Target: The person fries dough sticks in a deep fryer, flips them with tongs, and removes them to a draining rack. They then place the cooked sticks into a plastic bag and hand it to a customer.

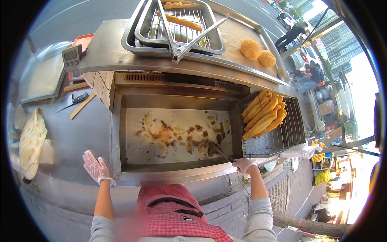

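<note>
My left hand, in a clear plastic glove, lies flat with spread fingers on the metal counter, left of the fryer. My right hand, gloved too, is closed on the dark handle of a long-handled utensil. Its far end dips into the oil, where its shape is hidden. Several brown and pale pieces float in the rectangular deep fryer. Fried dough sticks stand in a wire rack at the fryer's right.
Metal tongs rest across nested trays behind the fryer. Two sesame balls lie to their right. A digital timer, knife, wooden stick and covered dough are at the left. People and vehicles are at the upper right.
</note>
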`<state>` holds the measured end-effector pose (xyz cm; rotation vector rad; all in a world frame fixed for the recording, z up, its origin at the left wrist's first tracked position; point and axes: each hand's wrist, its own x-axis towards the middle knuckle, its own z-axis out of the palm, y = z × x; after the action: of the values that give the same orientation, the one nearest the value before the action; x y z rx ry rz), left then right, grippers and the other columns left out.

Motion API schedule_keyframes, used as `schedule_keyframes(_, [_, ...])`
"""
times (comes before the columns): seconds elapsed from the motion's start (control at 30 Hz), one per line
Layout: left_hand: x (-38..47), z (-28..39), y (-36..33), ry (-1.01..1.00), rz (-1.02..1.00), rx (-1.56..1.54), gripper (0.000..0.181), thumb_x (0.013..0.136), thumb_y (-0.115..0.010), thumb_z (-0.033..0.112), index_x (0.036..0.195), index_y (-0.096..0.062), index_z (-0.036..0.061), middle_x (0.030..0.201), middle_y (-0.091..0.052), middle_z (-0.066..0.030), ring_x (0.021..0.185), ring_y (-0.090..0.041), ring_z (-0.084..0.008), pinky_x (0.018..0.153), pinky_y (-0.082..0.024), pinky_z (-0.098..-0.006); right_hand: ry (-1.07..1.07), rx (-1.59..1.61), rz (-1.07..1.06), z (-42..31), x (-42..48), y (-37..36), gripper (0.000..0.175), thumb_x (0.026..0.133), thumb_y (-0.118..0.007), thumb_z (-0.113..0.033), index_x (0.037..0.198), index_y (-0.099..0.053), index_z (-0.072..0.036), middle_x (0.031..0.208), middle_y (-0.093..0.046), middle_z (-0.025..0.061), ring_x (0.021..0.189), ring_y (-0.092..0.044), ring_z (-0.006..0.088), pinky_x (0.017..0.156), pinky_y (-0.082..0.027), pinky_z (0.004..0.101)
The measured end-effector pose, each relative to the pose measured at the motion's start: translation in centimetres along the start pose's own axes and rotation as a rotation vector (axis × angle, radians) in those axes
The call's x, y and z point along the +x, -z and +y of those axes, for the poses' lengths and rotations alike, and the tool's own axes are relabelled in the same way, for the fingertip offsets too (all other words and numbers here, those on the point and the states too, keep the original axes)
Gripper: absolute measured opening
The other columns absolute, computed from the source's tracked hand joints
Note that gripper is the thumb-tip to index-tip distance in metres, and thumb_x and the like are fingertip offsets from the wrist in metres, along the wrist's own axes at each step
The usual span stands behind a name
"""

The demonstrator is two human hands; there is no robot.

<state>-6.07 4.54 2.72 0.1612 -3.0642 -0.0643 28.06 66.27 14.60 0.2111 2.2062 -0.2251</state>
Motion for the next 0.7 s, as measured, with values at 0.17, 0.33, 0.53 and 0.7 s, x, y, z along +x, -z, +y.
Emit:
schedule_keyframes(0.17, [0.0, 0.0, 0.0, -0.005, -0.008, 0.003, 0.065, 0.105, -0.046, 0.031, 0.165, -0.026, 0.0123, 0.172, -0.023, -0.0061, 0.159, -0.019, -0.0255, 0.129, -0.014, -0.0454, -0.023, 0.295, 0.086, -0.8, 0.2, -1.7, 0.015, 0.088, -0.066, -0.019, 0.092, -0.060, -0.006, 0.081, -0.061, 0.0090, 0.070, -0.062, 0.0274, 0.065, -0.051, 0.0398])
schedule_keyframes(0.33, [0.0, -0.1, 0.2, 0.011, -0.013, -0.003, 0.067, 0.104, -0.048, 0.031, 0.164, -0.027, 0.0119, 0.172, -0.023, -0.0058, 0.159, -0.019, -0.0244, 0.129, -0.013, -0.0448, -0.506, 1.112, -0.017, -8.3, -0.6, 3.4, 0.023, 0.095, -0.061, -0.029, 0.093, -0.064, -0.007, 0.060, -0.052, 0.0022, 0.048, -0.049, 0.0128, 0.048, -0.041, 0.0305])
schedule_keyframes(0.53, [0.1, -0.1, 0.3, 0.008, -0.021, -0.002, 0.068, 0.103, -0.048, 0.032, 0.164, -0.027, 0.0113, 0.172, -0.024, -0.0064, 0.159, -0.019, -0.0243, 0.129, -0.013, -0.0452, -0.483, 1.223, -0.062, -9.6, -0.1, 3.2, 0.021, 0.094, -0.064, -0.028, 0.104, -0.069, -0.010, 0.063, -0.052, -0.0001, 0.050, -0.047, 0.0117, 0.048, -0.039, 0.0304])
schedule_keyframes(0.7, [0.1, -0.2, 0.1, 0.005, -0.015, -0.012, 0.069, 0.102, -0.049, 0.031, 0.164, -0.027, 0.0110, 0.172, -0.024, -0.0068, 0.159, -0.019, -0.0248, 0.129, -0.013, -0.0458, -0.427, 0.805, 0.050, -8.0, -1.3, 3.0, 0.034, 0.093, -0.065, -0.034, 0.116, -0.068, -0.010, 0.072, -0.060, 0.0061, 0.061, -0.058, 0.0189, 0.057, -0.047, 0.0351])
